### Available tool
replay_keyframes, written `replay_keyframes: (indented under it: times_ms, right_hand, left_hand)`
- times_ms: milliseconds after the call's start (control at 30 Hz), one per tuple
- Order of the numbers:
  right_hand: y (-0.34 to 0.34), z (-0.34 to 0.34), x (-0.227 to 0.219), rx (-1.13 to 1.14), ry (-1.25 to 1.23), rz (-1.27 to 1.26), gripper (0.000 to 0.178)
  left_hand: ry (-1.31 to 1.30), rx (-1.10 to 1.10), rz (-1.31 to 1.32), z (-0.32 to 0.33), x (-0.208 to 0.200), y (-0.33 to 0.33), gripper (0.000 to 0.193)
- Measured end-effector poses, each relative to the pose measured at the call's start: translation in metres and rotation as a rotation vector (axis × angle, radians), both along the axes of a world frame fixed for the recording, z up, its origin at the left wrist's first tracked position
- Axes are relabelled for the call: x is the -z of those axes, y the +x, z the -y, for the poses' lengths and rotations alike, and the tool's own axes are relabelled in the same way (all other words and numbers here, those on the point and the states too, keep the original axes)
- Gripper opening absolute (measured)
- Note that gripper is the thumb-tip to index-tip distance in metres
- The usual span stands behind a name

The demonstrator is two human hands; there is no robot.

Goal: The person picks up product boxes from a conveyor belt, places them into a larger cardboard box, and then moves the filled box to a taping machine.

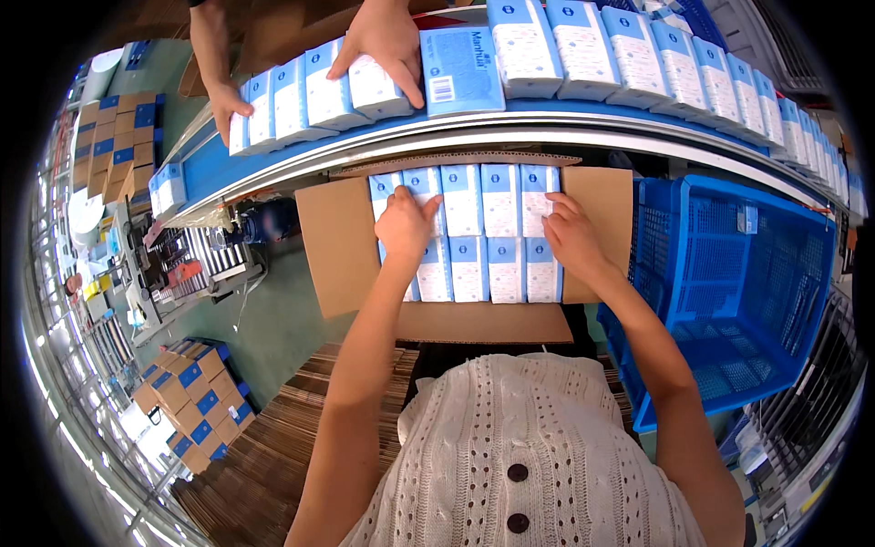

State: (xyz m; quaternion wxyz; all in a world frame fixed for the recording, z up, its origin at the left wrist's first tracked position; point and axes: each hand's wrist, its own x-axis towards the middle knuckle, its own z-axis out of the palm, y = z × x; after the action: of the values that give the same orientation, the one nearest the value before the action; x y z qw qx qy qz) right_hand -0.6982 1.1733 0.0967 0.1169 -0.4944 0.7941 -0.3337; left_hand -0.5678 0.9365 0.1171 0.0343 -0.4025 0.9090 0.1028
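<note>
An opened cardboard box [597, 232] in front of me holds two rows of upright blue-and-white tissue packs [463, 196]. My left hand [406, 223] is over the left part of the far row, its fingers and thumb straddling one pack. On the right side, my right hand [574, 237] has its bent fingers against the outer edge of the last pack in that row. How deep the fingertips reach between the packs is hidden. The box's side flaps are spread outward, and its near flap [483, 322] points toward me.
A blue conveyor belt [365, 137] crosses behind the box, carrying many similar packs, one lying flat [460, 68]. Another person's hands [383, 46] touch packs there. Blue plastic crates [738, 283] stand at right. Flattened cardboard [292, 438] and stacked cartons [196, 401] are at lower left.
</note>
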Motion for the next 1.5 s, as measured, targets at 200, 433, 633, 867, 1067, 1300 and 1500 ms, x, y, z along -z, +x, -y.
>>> replay_keyframes:
  times_ms: [200,433,633,867,1067,1300,1500]
  right_hand:
    - [-0.006,-0.012,-0.013,0.118,-0.075,0.025,0.008]
    - [-0.021,-0.047,-0.021,0.470,-0.079,0.107,0.005]
    - [-0.001,-0.069,-0.033,0.569,0.026,0.065,0.005]
    - [0.012,-0.075,-0.036,0.655,0.062,0.031,0.007]
    - [0.013,-0.069,-0.035,0.691,0.075,0.069,0.009]
    - [-0.009,-0.078,-0.007,0.782,0.108,-0.043,0.016]
    - [-0.026,-0.088,0.018,0.823,0.190,0.376,0.023]
  left_hand:
    - [0.020,-0.028,0.029,0.015,0.009,-0.004,0.035]
    - [-0.045,0.232,0.395,0.000,-0.007,-0.035,0.045]
    - [0.173,0.241,0.281,0.013,-0.001,-0.037,0.032]
    - [0.147,0.366,0.214,0.017,0.002,-0.026,0.022]
    - [0.698,0.167,-0.086,0.036,0.002,-0.012,0.019]
    - [0.818,0.110,-0.147,0.041,0.005,-0.006,0.020]
    - [0.784,0.093,-0.177,0.037,0.008,0.000,0.019]
